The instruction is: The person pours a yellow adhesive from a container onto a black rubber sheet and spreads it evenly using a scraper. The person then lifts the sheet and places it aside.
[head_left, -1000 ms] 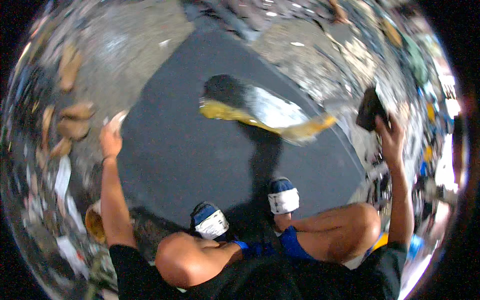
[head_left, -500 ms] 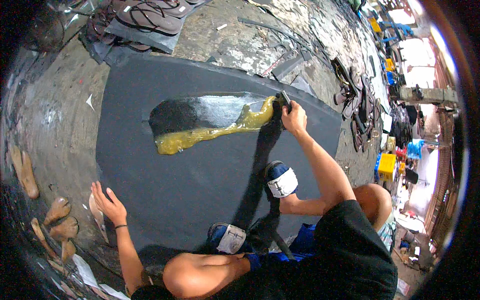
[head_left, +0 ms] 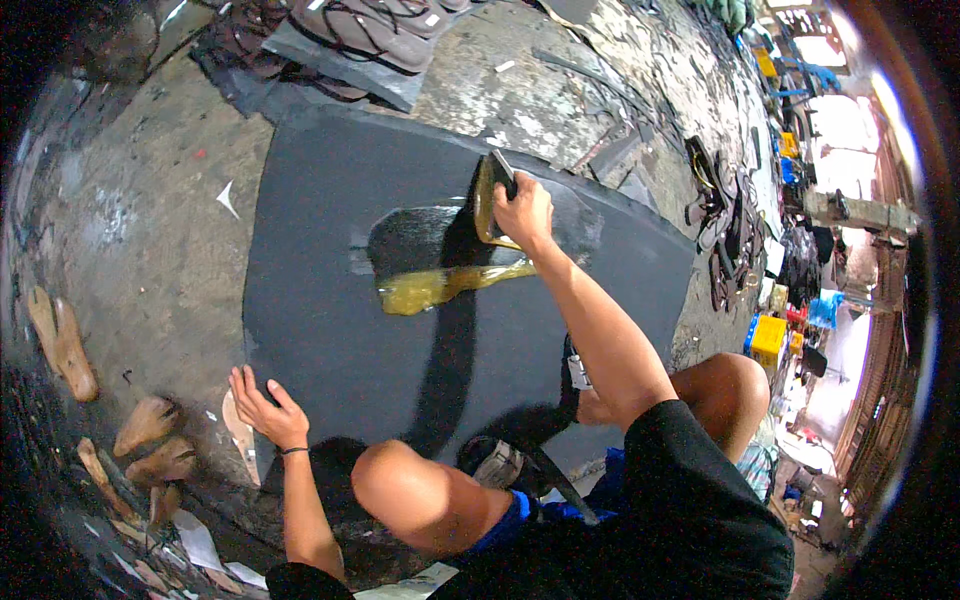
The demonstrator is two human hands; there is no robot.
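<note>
A large black sheet (head_left: 340, 360) lies on the floor in front of me. Across its upper middle runs a strip of yellow glue (head_left: 425, 290), with a thin wet, shiny smear above it. My right hand (head_left: 526, 212) is closed round the handle of a flat spreader (head_left: 486, 205). The spreader stands tilted on the sheet, its blade coated with yellow glue. At the sheet's left edge, my left hand (head_left: 270, 408) rests with its fingers stretched out, holding nothing. A pale sole-shaped piece (head_left: 240, 435) lies beside that hand, partly covered by it.
Several brown sandals (head_left: 370, 35) are piled beyond the sheet, and more sandals (head_left: 720, 225) lie at its right. Wooden shoe lasts (head_left: 150, 425) sit at the lower left. Black offcuts (head_left: 600, 100) litter the far floor. A yellow crate (head_left: 768, 338) stands at the right. My feet are near the sheet's front.
My right hand has drawn the spreader leftward over the glue, leaving a thin smear at the right. The glue strip is shorter. My left hand stays by the sheet's left edge; the view has shifted.
</note>
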